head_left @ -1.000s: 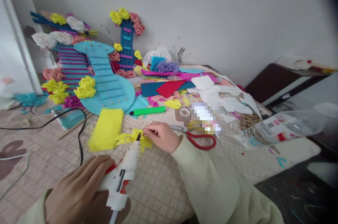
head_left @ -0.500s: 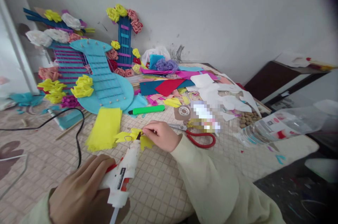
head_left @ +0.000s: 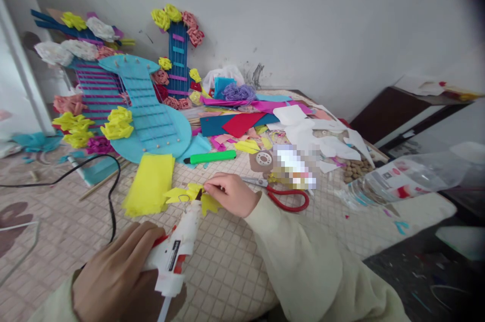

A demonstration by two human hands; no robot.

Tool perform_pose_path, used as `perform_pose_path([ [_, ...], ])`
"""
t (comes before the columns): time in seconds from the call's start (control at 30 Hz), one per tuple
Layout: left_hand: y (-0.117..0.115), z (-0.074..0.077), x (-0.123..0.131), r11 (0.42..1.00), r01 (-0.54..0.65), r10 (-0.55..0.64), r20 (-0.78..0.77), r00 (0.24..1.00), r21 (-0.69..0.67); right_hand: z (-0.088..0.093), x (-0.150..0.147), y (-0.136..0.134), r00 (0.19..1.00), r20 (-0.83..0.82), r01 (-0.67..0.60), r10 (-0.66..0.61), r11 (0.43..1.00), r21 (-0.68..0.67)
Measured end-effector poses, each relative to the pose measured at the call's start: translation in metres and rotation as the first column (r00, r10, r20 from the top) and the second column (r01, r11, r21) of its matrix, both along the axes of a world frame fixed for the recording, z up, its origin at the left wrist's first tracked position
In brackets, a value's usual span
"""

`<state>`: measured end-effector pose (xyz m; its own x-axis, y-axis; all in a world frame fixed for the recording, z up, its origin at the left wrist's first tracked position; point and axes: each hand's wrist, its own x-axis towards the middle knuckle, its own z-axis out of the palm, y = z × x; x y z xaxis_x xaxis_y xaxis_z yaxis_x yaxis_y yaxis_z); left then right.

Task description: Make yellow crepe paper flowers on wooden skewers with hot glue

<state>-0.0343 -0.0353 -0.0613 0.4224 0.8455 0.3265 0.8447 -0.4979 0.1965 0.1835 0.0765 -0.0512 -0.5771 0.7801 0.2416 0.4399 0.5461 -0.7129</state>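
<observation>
My left hand [head_left: 117, 271] is wrapped round a white glue gun [head_left: 178, 248] with a red trigger, its nozzle aimed at a small yellow paper flower piece [head_left: 189, 195] on the tiled tabletop [head_left: 227, 261]. My right hand [head_left: 233, 194] pinches the edge of that yellow piece, holding it down. The gun's black cord [head_left: 111, 195] loops away to the left. A folded yellow paper sheet [head_left: 151, 183] lies just left of the flower piece.
Red-handled scissors [head_left: 288, 199] lie right of my right hand. A green marker [head_left: 210, 157], coloured paper scraps [head_left: 242, 125], white cut-outs [head_left: 314, 135] and a lying plastic bottle [head_left: 401, 178] crowd the far and right side. Blue guitar-shaped crafts [head_left: 147, 115] with paper flowers lean on the wall.
Both hands hold almost still. The view has drifted slightly, so everything sits a little lower-left in the picture than before.
</observation>
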Motion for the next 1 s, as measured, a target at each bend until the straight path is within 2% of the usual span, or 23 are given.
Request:
perform_pose_path([
  [0.43,0.0012,0.0056,0.0016,0.999,0.019,-0.019,0.001,1.0,0.036,0.0017,-0.0001,-0.0002,1.0,-0.004,0.0,0.0,1.0,-0.006],
  [0.67,0.0007,0.0023,-0.0023,0.998,-0.001,0.004,-0.035,0.999,0.064,0.0001,0.0004,-0.0001,1.0,0.018,0.003,-0.003,1.0,-0.008],
  [1.0,-0.0022,-0.0014,-0.0078,0.999,-0.038,0.039,-0.057,0.998,0.024,0.0013,0.0009,0.0002,0.999,0.032,0.01,-0.01,1.0,-0.003],
])
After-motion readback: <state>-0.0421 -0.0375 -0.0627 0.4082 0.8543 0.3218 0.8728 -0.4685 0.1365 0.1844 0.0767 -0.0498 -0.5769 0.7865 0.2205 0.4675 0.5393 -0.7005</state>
